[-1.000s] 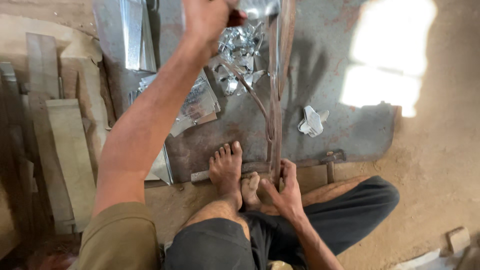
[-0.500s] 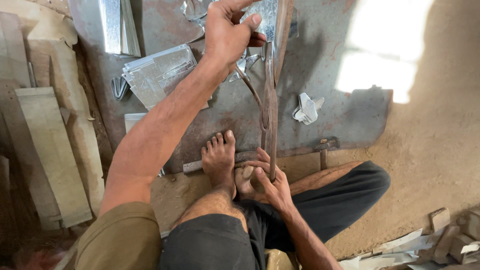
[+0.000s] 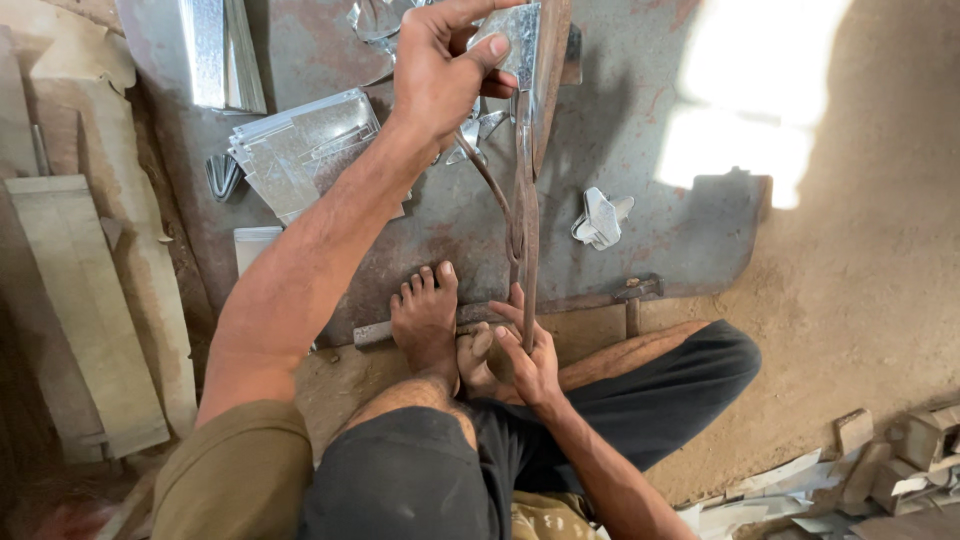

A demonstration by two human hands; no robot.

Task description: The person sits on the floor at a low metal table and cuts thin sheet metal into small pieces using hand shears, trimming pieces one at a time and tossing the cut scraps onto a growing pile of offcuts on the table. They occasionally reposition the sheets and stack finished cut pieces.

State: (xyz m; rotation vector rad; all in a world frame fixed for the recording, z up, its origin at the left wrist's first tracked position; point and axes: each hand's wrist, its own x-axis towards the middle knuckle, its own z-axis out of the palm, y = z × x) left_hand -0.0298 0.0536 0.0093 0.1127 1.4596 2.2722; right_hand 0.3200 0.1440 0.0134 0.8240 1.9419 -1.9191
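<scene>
A small shiny sheet-metal piece (image 3: 508,40) sits in the blades of long rusty shears (image 3: 522,190), up over the grey steel floor plate (image 3: 640,120). His left hand (image 3: 440,70) pinches that piece, fingers closed. His right hand (image 3: 528,352) curls around the shears' handle by his bare feet (image 3: 428,320). Stacked cut metal sheets (image 3: 300,145) lie left; a crumpled offcut (image 3: 600,218) lies right.

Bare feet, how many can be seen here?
2. One foot rests flat at the edge of the metal sheet; the second foot lies beside it, partly hidden behind the right hand gripping the long shears.
</scene>
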